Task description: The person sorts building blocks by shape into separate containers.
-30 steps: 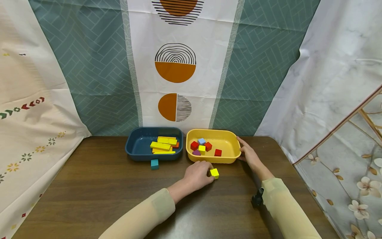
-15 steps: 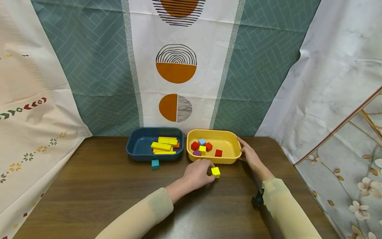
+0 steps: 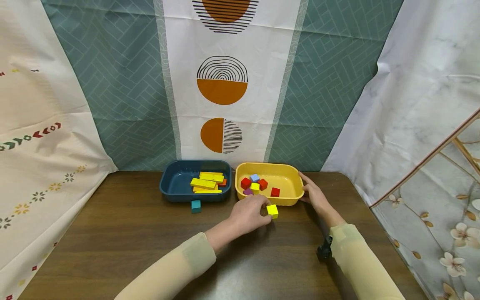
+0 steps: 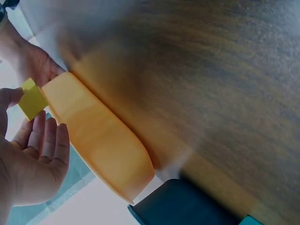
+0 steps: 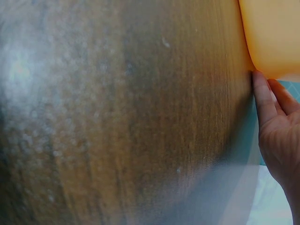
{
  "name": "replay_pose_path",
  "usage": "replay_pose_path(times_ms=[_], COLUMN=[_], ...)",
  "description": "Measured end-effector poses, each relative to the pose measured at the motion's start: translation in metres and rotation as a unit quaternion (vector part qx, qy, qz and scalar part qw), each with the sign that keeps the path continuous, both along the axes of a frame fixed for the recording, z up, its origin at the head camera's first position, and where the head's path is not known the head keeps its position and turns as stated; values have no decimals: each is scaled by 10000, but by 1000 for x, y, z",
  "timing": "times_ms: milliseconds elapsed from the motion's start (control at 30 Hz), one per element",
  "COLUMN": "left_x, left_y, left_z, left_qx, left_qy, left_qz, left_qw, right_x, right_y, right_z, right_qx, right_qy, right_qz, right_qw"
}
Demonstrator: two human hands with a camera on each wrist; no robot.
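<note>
My left hand (image 3: 247, 214) pinches a yellow cube (image 3: 272, 211) between thumb and fingertips, just in front of the yellow tray (image 3: 288, 201). In the left wrist view the cube (image 4: 33, 99) shows between the thumb and fingers, near the tray's wall (image 4: 101, 136). At the tray's right end, my right hand (image 3: 316, 198) touches the wall with fairly straight fingers. The right wrist view shows those fingers (image 5: 263, 93) against the tray's corner. Inside the tray lie red cubes (image 3: 275, 192), a light blue cube (image 3: 254, 178), another yellow cube (image 3: 255, 187) and a partly hidden purple block (image 3: 248, 192).
A dark blue tray (image 3: 170, 196) stands left of the yellow one, holding several yellow bars (image 3: 203, 183) and an orange-red piece (image 3: 223, 182). A teal cube (image 3: 196, 206) sits on the wooden table (image 3: 131, 233) in front of it. Curtains hang behind the table.
My left hand has lifted the yellow cube a little off the table and toward the yellow tray. The right hand stays at the tray's end.
</note>
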State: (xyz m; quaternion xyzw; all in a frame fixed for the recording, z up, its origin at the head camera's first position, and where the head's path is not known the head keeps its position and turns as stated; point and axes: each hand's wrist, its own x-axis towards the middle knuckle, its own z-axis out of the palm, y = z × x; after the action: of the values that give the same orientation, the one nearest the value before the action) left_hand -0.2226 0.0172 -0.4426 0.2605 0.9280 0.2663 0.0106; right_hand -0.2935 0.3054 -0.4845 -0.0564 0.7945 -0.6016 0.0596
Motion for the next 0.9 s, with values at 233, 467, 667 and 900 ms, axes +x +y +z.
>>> replay_pose_path(times_ms=[233,467,667,900], left_x=[-1,-1,-3,-8], left_y=[0,0,-1,-3], left_z=[5,11,19,28], left_qx=[38,70,121,280], left_qy=[121,193,267,246], left_qz=[44,43,40,109], left_qw=[9999,9998,9996,9992], right_x=[12,0,-4,-5], right_y=[-8,1,2,2], right_z=[23,-3,-8,-8], right_qx=[-21,92,142,96], right_qy=[-114,111,156,140], right_qz=[85,7,-13,-5], right_qw=[9999,9999,9998,9999])
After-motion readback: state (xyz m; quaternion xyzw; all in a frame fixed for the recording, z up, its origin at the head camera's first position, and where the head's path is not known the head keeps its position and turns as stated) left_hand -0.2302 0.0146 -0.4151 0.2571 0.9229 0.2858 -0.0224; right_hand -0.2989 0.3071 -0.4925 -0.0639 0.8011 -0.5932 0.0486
